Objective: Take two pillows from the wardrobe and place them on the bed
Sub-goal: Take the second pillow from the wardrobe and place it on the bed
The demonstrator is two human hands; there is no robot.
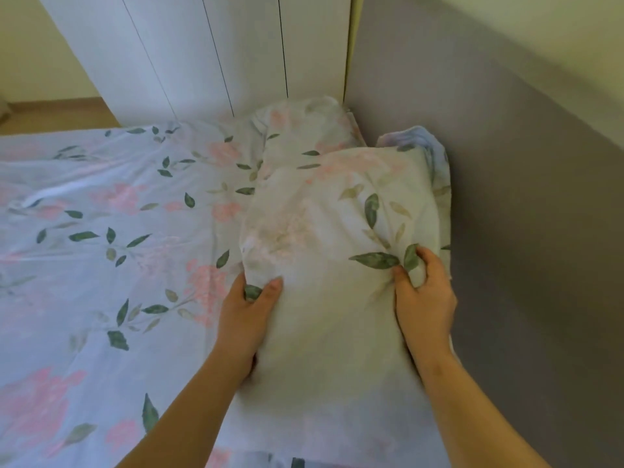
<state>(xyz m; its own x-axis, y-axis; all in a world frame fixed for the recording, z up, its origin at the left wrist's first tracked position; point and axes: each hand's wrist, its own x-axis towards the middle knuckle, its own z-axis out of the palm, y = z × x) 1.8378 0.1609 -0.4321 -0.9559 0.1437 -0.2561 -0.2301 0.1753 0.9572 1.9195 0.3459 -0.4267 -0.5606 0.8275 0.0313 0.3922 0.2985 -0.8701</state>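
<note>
A pillow (331, 231) in a pale floral case with green leaves lies on the bed (101, 231) against the grey headboard. My left hand (246, 319) grips its near left edge, thumb on top. My right hand (423, 295) pinches the fabric at its near right side. A second pillow (304, 126) in the same print lies further back, in the corner by the headboard. The white wardrobe (202, 52) stands behind the bed with its doors closed.
The grey padded headboard (506, 197) runs along the right. A bluish folded cloth (429, 143) pokes out between the near pillow and the headboard. Wooden floor (57, 116) shows at the far left beside the wardrobe.
</note>
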